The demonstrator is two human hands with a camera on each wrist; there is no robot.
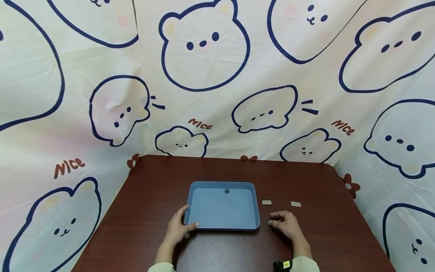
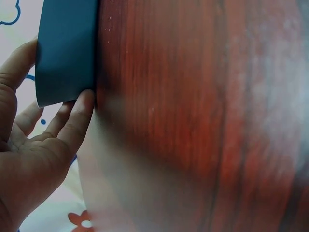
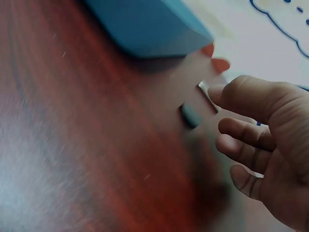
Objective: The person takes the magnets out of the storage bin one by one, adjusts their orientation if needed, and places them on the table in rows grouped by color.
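A shallow blue tray (image 1: 222, 209) lies on the table, with a small dark disc (image 1: 227, 191) inside by its far wall. My left hand (image 1: 176, 228) holds the tray's near left corner, its digits spread around the two sides; the left wrist view shows fingertips against the outer wall (image 2: 67, 53). Right of the tray, my right hand (image 1: 287, 224) is low over the table, fingers loosely bent. Another dark disc (image 3: 189, 116) lies just off its fingertips in the right wrist view, seemingly untouched. Beyond that hand are two small beige rectangular pieces, one left (image 1: 266, 202) and one right (image 1: 295, 204).
The dark reddish-brown wooden table (image 1: 153, 189) has its far edge against a pale cloth (image 1: 217, 105) printed with bear faces. The same cloth hangs along both sides. A dark band with a yellow label (image 1: 286, 264) sits at the right wrist.
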